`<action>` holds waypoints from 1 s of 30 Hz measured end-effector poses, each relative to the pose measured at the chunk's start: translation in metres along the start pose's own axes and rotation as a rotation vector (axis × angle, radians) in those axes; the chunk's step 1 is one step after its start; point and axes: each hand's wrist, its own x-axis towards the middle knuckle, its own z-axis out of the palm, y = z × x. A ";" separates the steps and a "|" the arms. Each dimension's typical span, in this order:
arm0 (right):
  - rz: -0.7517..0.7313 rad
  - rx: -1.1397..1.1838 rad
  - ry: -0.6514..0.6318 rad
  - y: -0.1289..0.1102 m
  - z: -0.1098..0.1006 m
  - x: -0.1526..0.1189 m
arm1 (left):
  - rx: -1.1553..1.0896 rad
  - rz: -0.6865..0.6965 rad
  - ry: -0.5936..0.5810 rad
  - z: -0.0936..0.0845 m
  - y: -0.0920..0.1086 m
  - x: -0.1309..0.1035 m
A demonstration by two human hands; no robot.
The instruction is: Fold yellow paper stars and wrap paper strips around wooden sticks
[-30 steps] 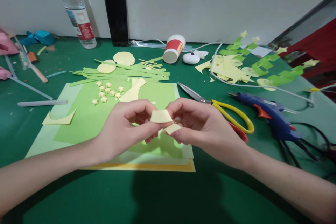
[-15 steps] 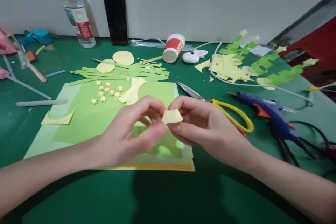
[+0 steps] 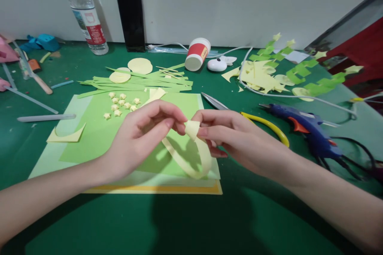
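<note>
A pale yellow paper strip (image 3: 202, 157) curves down in a loop over the green sheets (image 3: 98, 135), and its folded top lies between my hands. My left hand (image 3: 146, 139) pinches the left side of that fold with its fingertips. On the right side, the thumb and fingers of my right hand (image 3: 233, 131) grip the same strip. Several small folded yellow stars (image 3: 117, 113) lie on the sheets to the left, close to more pale yellow strips (image 3: 155, 95) partly hidden behind my left hand.
Scissors (image 3: 266, 121) and a blue glue gun (image 3: 311, 123) lie at the right. Green strips (image 3: 137, 81), a tipped paper cup (image 3: 197, 54), a white earphone case (image 3: 217, 65), a phone (image 3: 130, 18) and a bottle (image 3: 89, 24) are at the back. A grey knife (image 3: 44, 118) lies left.
The paper between my fingertips has turned and now shows as a narrower fold, with a long loop hanging below. My left hand has shifted slightly up and left; my right fingers have closed over the fold.
</note>
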 end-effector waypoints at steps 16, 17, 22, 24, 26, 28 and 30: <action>-0.218 -0.308 0.212 -0.003 0.005 -0.003 | -0.091 -0.122 -0.022 0.005 0.002 0.003; -0.227 -0.287 0.204 -0.003 0.004 -0.003 | -0.097 -0.119 -0.016 0.005 0.002 0.003; -0.260 -0.231 0.227 -0.005 -0.001 -0.006 | -0.071 -0.082 0.017 0.005 0.002 0.002; -0.258 -0.257 0.248 -0.006 -0.002 -0.007 | 0.004 -0.022 0.028 0.004 0.001 0.002; -0.239 -0.271 0.261 -0.006 -0.003 -0.008 | 0.107 0.087 0.028 0.003 -0.001 0.000; -0.215 -0.261 0.258 -0.007 -0.003 -0.008 | 0.192 0.187 0.023 0.002 -0.002 -0.001; -0.205 -0.247 0.235 -0.007 -0.003 -0.007 | 0.217 0.203 0.019 0.002 -0.002 -0.001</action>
